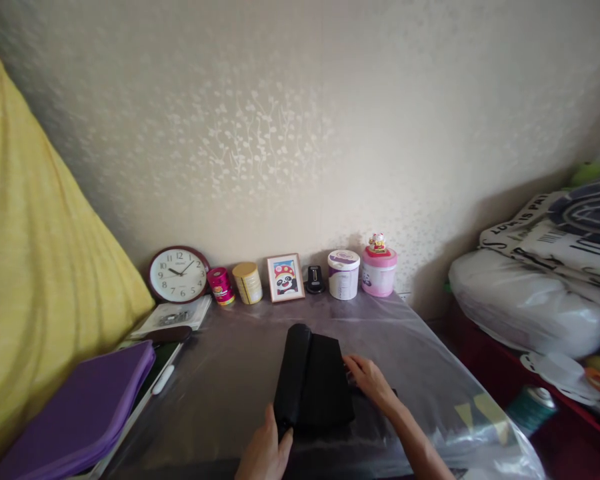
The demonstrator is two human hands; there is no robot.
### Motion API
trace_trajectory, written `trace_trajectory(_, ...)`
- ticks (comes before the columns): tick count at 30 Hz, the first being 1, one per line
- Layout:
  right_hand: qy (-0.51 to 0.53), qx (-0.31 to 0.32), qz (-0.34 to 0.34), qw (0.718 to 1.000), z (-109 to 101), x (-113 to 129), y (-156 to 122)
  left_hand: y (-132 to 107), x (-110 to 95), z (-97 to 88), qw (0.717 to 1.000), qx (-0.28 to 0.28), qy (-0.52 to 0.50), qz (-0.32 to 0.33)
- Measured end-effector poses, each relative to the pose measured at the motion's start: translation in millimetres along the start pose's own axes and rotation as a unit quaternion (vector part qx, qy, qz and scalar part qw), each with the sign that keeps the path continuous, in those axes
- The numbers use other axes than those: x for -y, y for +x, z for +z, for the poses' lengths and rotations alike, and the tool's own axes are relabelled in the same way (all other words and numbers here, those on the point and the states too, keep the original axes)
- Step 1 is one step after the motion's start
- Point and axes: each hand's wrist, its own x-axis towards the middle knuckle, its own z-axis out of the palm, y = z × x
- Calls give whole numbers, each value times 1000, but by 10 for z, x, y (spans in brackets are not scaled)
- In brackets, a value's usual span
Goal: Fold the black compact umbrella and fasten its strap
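Observation:
A black item (pixel 325 380), like a folded bag or case with a thick rolled left side, lies on the table near its front edge. My left hand (pixel 267 447) grips its near left corner, with the thumb on top and fingers partly hidden beneath. At its right edge, my right hand (pixel 367 380) has curled fingers closed on the side. Something black and strap-like shows under that hand, partly covered by it.
Plastic film covers the table (pixel 220 373). Along the wall stand a clock (pixel 179 275), tins, a framed panda picture (pixel 285 278), a white tub (pixel 343 275) and a pink tub (pixel 379 273). Purple folders (pixel 80 407) lie left; a spray can (pixel 533 407) stands right.

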Motion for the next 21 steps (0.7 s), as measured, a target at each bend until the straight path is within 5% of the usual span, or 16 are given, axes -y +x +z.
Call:
trace_trajectory(10,-132,-61,33,989,205,233,-6,-84,-112,-75,995,-2,96,13)
trace_trajectory(21,-179,-46,42,982,196,378,30,-87,-108,-56,994,-13,108,26)
